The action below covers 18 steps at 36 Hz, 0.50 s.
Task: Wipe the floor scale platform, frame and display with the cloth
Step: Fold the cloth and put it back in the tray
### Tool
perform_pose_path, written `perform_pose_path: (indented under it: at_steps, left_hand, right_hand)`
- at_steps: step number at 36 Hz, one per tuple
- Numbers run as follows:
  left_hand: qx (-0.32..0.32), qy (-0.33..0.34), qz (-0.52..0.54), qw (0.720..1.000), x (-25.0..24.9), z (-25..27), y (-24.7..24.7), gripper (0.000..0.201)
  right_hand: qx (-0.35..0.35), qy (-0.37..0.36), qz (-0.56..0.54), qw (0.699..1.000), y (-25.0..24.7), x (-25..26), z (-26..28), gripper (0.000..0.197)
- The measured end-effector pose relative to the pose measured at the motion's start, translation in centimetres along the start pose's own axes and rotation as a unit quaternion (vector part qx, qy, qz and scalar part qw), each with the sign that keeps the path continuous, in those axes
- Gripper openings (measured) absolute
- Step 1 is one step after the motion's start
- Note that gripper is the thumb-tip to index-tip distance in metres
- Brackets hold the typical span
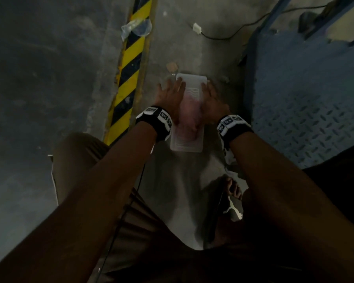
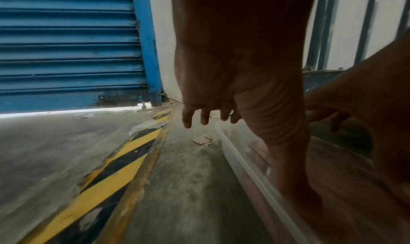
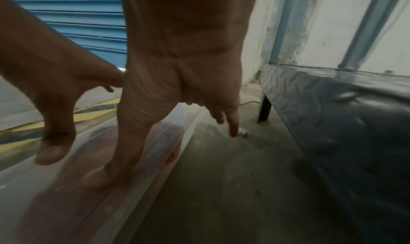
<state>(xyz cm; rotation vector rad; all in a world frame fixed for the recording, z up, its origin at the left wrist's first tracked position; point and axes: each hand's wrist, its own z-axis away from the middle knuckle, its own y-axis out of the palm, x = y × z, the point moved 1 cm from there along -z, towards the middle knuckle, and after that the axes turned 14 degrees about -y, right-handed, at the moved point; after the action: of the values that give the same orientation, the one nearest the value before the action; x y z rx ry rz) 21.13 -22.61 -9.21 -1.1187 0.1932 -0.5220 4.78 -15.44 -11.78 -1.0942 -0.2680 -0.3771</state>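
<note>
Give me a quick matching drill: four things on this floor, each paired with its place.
Things:
1. box
2. hazard stripe
3. scale platform
4. white plug

Places:
A. right of the hands
B. between both hands
C. beyond the box, on a black cable
D. left of the hands

Pairs: 1-B, 2-D, 3-A, 4-C

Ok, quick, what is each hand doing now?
Left hand: open, thumb on the clear plastic box lid.
Right hand: open, thumb on the same lid.
</note>
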Motion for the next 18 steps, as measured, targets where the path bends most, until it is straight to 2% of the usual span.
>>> perform_pose_path:
  at_steps: [2, 4, 9, 14, 18]
  left_hand:
    - [-0.01, -0.008, -0.005, 1.0, -0.2, -1.0, 0.4, 0.126]
    - [-0.011, -0.018, 0.013, 1.0, -0.3, -1.7, 0.4, 0.121]
    - [0.028, -0.027, 0.026, 0.999, -0.9, -2.7, 0.5, 0.142]
    - [0.045, -0.018, 0.033, 0.998, -0.3, -3.1, 0.7, 0.144]
    - [0.062, -0.024, 0.101, 0.993, 0.5, -3.1, 1.9, 0.15]
  right_hand:
    - [0.013, 0.001, 0.025, 1.0, -0.5, -0.2, -0.6, 0.117]
    - [0.028, 0.008, 0.029, 0.999, -0.7, -0.3, -0.9, 0.125]
    - [0.014, 0.002, 0.029, 0.999, -0.7, -1.4, -1.5, 0.135]
    - [0.003, -0.012, 0.031, 0.999, -0.3, -1.4, -1.7, 0.142]
    - [-0.002, -0.012, 0.007, 1.0, 0.1, -2.1, -2.1, 0.148]
